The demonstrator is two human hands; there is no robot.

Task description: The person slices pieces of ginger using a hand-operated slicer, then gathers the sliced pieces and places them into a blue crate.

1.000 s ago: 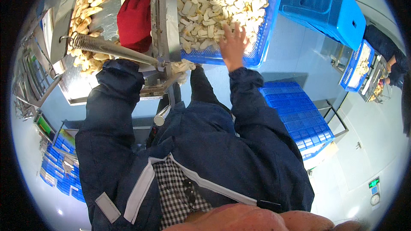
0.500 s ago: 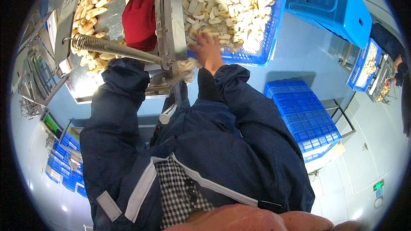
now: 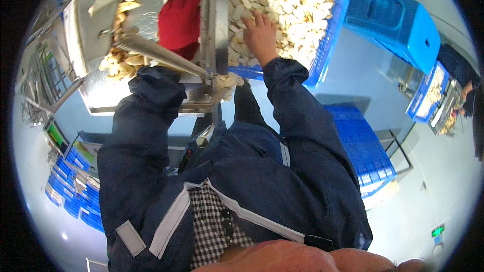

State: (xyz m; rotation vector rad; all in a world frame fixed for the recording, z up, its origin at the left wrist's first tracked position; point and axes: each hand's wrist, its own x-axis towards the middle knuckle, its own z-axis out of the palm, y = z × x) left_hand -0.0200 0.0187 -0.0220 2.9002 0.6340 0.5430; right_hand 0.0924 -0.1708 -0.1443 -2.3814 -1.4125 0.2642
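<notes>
My left hand [image 3: 179, 22], in a red knitted glove, lies against the left side of an upright metal cutter frame [image 3: 216, 25]. Its fingers are bent and close together, and whatever is under them is hidden. My bare right hand [image 3: 261, 34] rests on pale slices [image 3: 297, 17], which look like sliced mushrooms, in a blue plastic basket [image 3: 322, 63] right of the frame. Its fingers are spread and grip nothing visible. Whole brownish-cream mushrooms [image 3: 128, 7] lie on the metal table [image 3: 148, 5] left of the glove.
A coil spring [image 3: 156, 53] crosses above my left wrist, and a metal handle [image 3: 204, 136] juts toward me. A bright blue bin [image 3: 393, 17] stands at right, with stacked blue crates [image 3: 358, 141] nearer. At far right a person's hand [image 3: 466, 93] is beside another basket [image 3: 427, 90].
My right hand has moved from the basket's near left corner farther in over the slices. The view has shifted, so the cutter and table appear farther right. My left hand stays by the frame.
</notes>
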